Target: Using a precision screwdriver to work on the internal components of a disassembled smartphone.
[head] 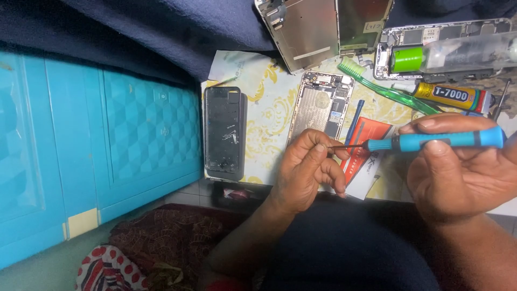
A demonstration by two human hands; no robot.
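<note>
My right hand (463, 172) grips a blue-handled precision screwdriver (441, 141), held level with its thin tip pointing left. My left hand (309, 170) pinches its fingertips at that tip; whether a tiny screw sits there is too small to tell. Just beyond my left hand lies an opened phone body (321, 105) with its circuit board showing. A black phone frame (224, 132) lies to the left on the patterned cloth (266, 108).
A green toothbrush (388, 89), a yellow glue tube (455, 98), a blue pry tool (354, 121), a red-and-white packet (363, 148), two metal screen backplates (309, 32), another opened phone (431, 37) and a clear bottle with green cap (458, 54) crowd the cloth. A turquoise cabinet (97, 145) stands left.
</note>
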